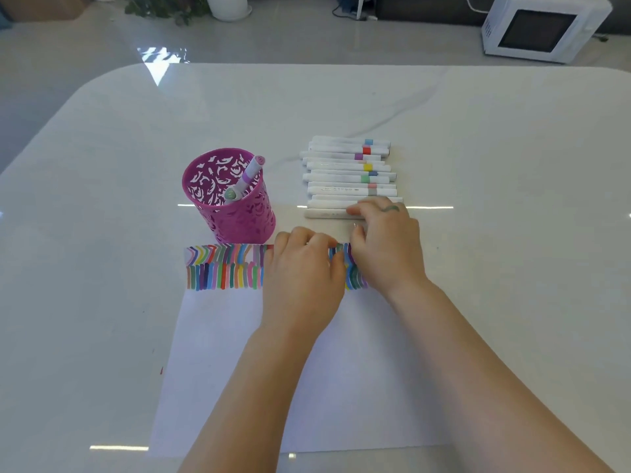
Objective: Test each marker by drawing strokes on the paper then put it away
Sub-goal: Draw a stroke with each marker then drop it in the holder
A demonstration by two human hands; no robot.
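A white sheet of paper (pixel 239 353) lies in front of me, with two rows of coloured strokes (pixel 225 268) along its far edge. Behind it stands a pink perforated pen cup (pixel 239 216) holding two markers (pixel 247 177). To its right lies a row of several white markers (pixel 345 172) with coloured bands. My right hand (pixel 389 247) reaches over the nearest marker (pixel 324 213) of the row, fingertips touching it. My left hand (pixel 304 271) rests on the paper's far edge with fingers curled, covering some strokes. A green ink mark shows on my right hand.
The glossy white table (pixel 495 165) extends widely around the paper. On the floor beyond its far edge stand a white microwave (pixel 543 27) at the right and a potted plant (pixel 170 8) at the left.
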